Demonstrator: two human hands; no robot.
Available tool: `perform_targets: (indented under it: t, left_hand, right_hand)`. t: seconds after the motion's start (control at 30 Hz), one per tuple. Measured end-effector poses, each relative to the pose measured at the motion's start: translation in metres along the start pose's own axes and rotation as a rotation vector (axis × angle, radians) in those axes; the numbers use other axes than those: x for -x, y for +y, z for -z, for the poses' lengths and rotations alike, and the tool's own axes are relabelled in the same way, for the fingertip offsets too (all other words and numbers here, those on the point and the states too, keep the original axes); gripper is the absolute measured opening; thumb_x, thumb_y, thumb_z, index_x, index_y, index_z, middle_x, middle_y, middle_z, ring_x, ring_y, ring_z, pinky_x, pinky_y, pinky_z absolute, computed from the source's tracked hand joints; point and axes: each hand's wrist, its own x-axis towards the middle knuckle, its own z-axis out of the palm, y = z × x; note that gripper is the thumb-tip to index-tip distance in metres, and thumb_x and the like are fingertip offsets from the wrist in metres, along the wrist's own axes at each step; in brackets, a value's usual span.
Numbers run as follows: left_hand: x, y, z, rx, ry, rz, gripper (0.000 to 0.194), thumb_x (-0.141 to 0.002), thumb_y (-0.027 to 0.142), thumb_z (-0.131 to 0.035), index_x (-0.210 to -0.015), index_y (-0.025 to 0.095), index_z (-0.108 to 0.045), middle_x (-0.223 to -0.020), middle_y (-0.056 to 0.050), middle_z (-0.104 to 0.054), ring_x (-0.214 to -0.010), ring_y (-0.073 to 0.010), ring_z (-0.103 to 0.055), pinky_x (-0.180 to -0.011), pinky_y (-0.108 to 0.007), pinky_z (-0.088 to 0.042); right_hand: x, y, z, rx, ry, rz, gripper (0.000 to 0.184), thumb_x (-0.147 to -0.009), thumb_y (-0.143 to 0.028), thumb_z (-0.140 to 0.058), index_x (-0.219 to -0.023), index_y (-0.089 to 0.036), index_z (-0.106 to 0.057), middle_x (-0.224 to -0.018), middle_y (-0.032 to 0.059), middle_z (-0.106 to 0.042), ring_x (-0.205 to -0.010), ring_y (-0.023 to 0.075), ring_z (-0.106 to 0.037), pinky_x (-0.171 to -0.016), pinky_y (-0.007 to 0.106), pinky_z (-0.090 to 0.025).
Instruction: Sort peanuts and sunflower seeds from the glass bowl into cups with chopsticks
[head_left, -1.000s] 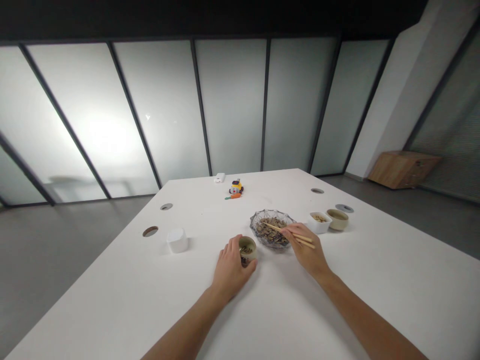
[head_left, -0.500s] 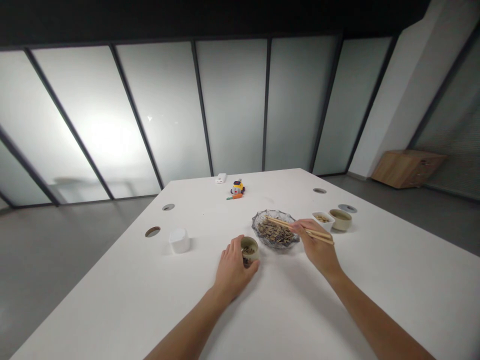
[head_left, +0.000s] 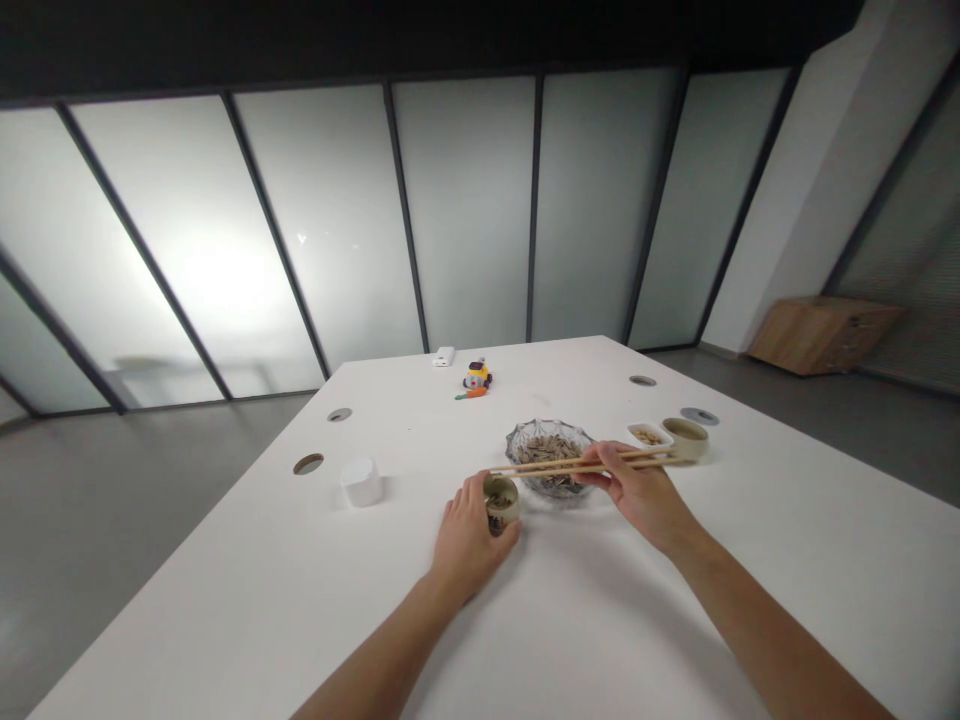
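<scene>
My left hand (head_left: 472, 535) is wrapped round the side of a small beige cup (head_left: 511, 512) standing on the table. Dark striped bits that look like sunflower seeds (head_left: 498, 501) lie inside it. Between the fingers of my right hand (head_left: 637, 490) is a pair of wooden chopsticks (head_left: 551, 467), held almost level. Their tips reach over the cup's far rim; whether they pinch a seed is too small to tell. Beneath the chopsticks, just right of the cup, a scalloped glass bowl (head_left: 516, 450) holds many more of the same seeds.
Beyond my right hand stand a white dish (head_left: 634, 430) of pale nuts or kernels and another beige cup (head_left: 694, 440). A white container (head_left: 361, 483) sits at left. Farther back are a yellow toy vehicle (head_left: 477, 374), a toy carrot (head_left: 472, 394) and a white device (head_left: 444, 356). Round holes pierce the table (head_left: 300, 600).
The chopstick tips have moved left from over the glass bowl to above the small cup, and the chopsticks lie flatter. My left hand keeps its hold on the cup.
</scene>
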Motion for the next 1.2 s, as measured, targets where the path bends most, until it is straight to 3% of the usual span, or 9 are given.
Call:
perform_targets:
  t: [0.1,0.2,0.33,0.43,0.53,0.63,0.83,1.07,1.2]
  left_hand:
    - [0.000,0.000,0.000,0.002,-0.002,-0.011,0.062,-0.084,0.031,-0.069,-0.142,0.023,-0.048,-0.138,-0.012,-0.062,-0.128,-0.0308,-0.059,-0.111,-0.046,-0.044]
    - [0.000,0.000,0.000,0.000,-0.010,0.000,0.066,-0.084,0.033,-0.069,-0.145,0.023,-0.045,-0.140,-0.012,-0.061,-0.130,-0.0312,-0.058,-0.113,-0.047,-0.043]
    - [0.000,-0.001,0.001,-0.008,-0.028,0.019,0.069,-0.085,0.035,-0.069,-0.147,0.022,-0.043,-0.143,-0.014,-0.059,-0.132,-0.0317,-0.056,-0.115,-0.048,-0.042]
    - [0.000,-0.001,0.001,-0.010,-0.024,0.012,0.068,-0.086,0.036,-0.068,-0.147,0.022,-0.043,-0.143,-0.014,-0.059,-0.132,-0.0319,-0.056,-0.114,-0.049,-0.042]
    - [0.000,-0.001,0.001,-0.011,-0.021,0.005,0.067,-0.086,0.036,-0.068,-0.147,0.023,-0.043,-0.144,-0.013,-0.059,-0.132,-0.0320,-0.056,-0.114,-0.049,-0.042]
    - [0.000,-0.001,0.001,-0.008,-0.020,-0.002,0.066,-0.086,0.035,-0.068,-0.147,0.023,-0.043,-0.143,-0.013,-0.059,-0.132,-0.0318,-0.056,-0.114,-0.049,-0.042]
    - [0.000,0.000,0.001,-0.001,-0.018,0.010,0.068,-0.085,0.035,-0.070,-0.147,0.025,-0.044,-0.145,-0.012,-0.059,-0.134,-0.0315,-0.056,-0.116,-0.048,-0.041]
    - [0.000,0.002,0.001,-0.006,-0.025,0.017,0.069,-0.085,0.035,-0.070,-0.148,0.023,-0.043,-0.145,-0.013,-0.059,-0.133,-0.0317,-0.057,-0.115,-0.048,-0.042]
    - [0.000,0.001,0.001,-0.002,-0.023,0.007,0.070,-0.085,0.034,-0.070,-0.147,0.022,-0.043,-0.145,-0.013,-0.059,-0.133,-0.0317,-0.056,-0.115,-0.048,-0.042]
  right_hand:
    - [0.003,0.001,-0.005,0.017,-0.001,-0.031,0.046,-0.070,-0.066,-0.088,-0.079,-0.022,-0.079,-0.082,0.0048,-0.077,-0.074,0.0213,-0.074,-0.073,0.039,-0.069]
    - [0.002,0.001,-0.004,0.054,0.098,0.039,0.048,-0.072,-0.070,-0.085,-0.079,-0.023,-0.077,-0.082,0.0039,-0.076,-0.070,0.0208,-0.073,-0.068,0.039,-0.068]
    - [0.000,0.001,0.005,0.349,0.239,0.179,0.052,-0.080,-0.076,-0.074,-0.082,-0.023,-0.074,-0.084,0.0055,-0.076,-0.069,0.0221,-0.071,-0.070,0.040,-0.064]
    - [0.002,0.001,0.006,0.665,0.211,0.322,0.055,-0.089,-0.077,-0.062,-0.083,-0.024,-0.074,-0.079,0.0058,-0.074,-0.071,0.0235,-0.070,-0.070,0.038,-0.059]
    - [0.005,0.002,0.003,0.813,0.122,0.421,0.053,-0.095,-0.073,-0.056,-0.081,-0.025,-0.073,-0.077,0.0056,-0.072,-0.071,0.0233,-0.068,-0.066,0.036,-0.054]
    - [0.006,0.003,0.001,0.835,0.076,0.448,0.050,-0.098,-0.069,-0.054,-0.082,-0.025,-0.073,-0.081,0.0065,-0.073,-0.074,0.0237,-0.068,-0.067,0.036,-0.053]
    - [0.005,0.002,0.004,0.841,0.124,0.480,0.047,-0.098,-0.066,-0.056,-0.082,-0.025,-0.072,-0.077,0.0051,-0.070,-0.070,0.0223,-0.065,-0.065,0.035,-0.052]
    - [0.005,0.010,0.004,0.834,0.021,0.476,0.041,-0.100,-0.061,-0.059,-0.088,-0.026,-0.077,-0.087,0.0061,-0.074,-0.081,0.0235,-0.070,-0.076,0.037,-0.056]
    - [0.006,0.010,0.003,0.827,0.024,0.466,0.041,-0.100,-0.060,-0.059,-0.087,-0.025,-0.077,-0.087,0.0068,-0.074,-0.081,0.0235,-0.070,-0.076,0.037,-0.057]
